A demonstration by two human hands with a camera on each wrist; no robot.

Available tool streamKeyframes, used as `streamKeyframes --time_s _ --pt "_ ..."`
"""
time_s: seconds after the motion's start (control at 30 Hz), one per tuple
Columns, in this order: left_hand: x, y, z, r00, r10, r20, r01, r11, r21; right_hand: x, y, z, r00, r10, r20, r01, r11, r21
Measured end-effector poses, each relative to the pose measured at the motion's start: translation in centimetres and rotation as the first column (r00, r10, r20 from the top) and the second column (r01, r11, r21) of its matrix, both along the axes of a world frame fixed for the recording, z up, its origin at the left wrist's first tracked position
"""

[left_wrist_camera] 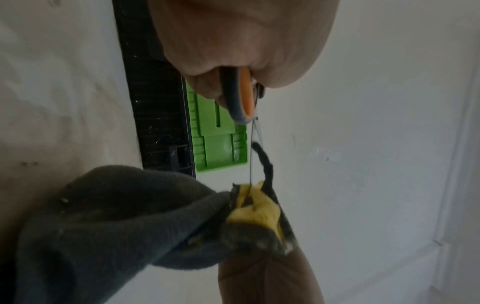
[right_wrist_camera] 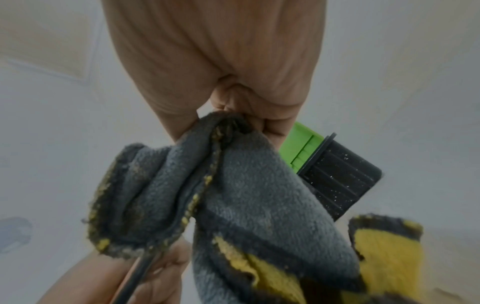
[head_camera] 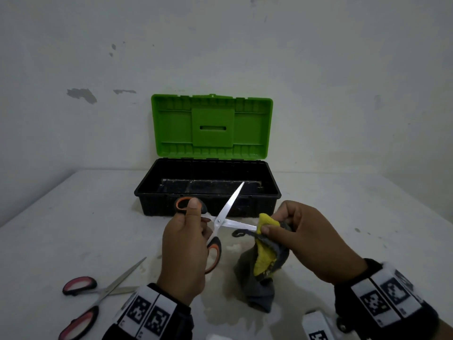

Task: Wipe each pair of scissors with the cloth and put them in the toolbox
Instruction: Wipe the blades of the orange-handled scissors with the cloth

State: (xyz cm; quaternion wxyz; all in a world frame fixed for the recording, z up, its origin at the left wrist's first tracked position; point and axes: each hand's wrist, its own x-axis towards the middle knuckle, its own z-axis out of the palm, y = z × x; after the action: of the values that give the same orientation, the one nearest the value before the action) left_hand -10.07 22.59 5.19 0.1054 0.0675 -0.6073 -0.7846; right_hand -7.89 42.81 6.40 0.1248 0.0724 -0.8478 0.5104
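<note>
White table (head_camera: 73, 217) ran up to a scuffed white wall, its surface marked with faint stains and specks. The toolbox (head_camera: 208, 207) sat at the back centre, black base on the tabletop, green lid stood open against the wall. Pink-handled scissors (head_camera: 98, 298) lay near the front left, blades open (tips pointing toward the back right). The lower end of the grey and yellow cloth (head_camera: 259, 290) rested on the table at front centre-right.

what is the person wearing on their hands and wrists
Both hands are bare: no gloves, no rings visible. The left hand and the right hand each have a black wrist band carrying white panels printed with square black-and-white coded markers.
</note>
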Motion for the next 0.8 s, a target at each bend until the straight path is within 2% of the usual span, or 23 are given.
streamKeyframes --time_s 0.1,0.17,0.23,0.3,0.4,0.57,0.67,0.73,0.8 --pt "-0.9 -1.3 0.1 0.998 0.060 0.020 -0.061 0.996 0.066 -0.3 2.1 -0.3 0.997 -0.071 0.023 0.073 0.990 -0.122" --pt "-1.1 -1.8 0.2 0.998 0.069 -0.002 -0.069 0.996 0.063 -0.6 3.5 -0.5 0.994 -0.094 0.050 0.099 0.988 -0.117" --pt "-1.0 -1.8 0.2 0.998 0.065 -0.013 -0.064 0.995 0.080 -1.1 4.3 -0.7 0.992 -0.094 0.080 0.096 0.995 -0.029" --pt "-0.9 -1.4 0.4 0.998 0.060 -0.012 -0.058 0.992 0.115 -1.6 4.5 -1.0 0.990 -0.103 0.095 0.089 0.986 0.138" --pt "-1.1 -0.9 0.7 0.997 0.067 0.023 -0.070 0.980 0.186 -2.6 3.9 -1.5 0.981 -0.111 0.162 0.037 0.916 0.400" --pt "-1.7 0.2 0.9 0.998 0.066 0.025 -0.070 0.960 0.271 -3.4 2.7 -1.6 0.956 -0.131 0.262 -0.060 0.788 0.613" --pt "-1.7 0.5 1.1 0.998 0.062 0.015 -0.064 0.959 0.276 -2.1 1.1 -0.6 0.979 -0.183 0.089 0.082 0.757 0.649" --pt "-1.5 0.8 1.1 0.999 0.042 0.011 -0.044 0.957 0.286 -0.7 -0.6 0.3 0.990 -0.123 -0.067 0.139 0.801 0.582" --pt "-1.3 1.1 1.1 1.000 0.018 0.011 -0.021 0.957 0.291 0.7 -2.8 1.3 0.997 -0.071 -0.043 0.083 0.873 0.480"
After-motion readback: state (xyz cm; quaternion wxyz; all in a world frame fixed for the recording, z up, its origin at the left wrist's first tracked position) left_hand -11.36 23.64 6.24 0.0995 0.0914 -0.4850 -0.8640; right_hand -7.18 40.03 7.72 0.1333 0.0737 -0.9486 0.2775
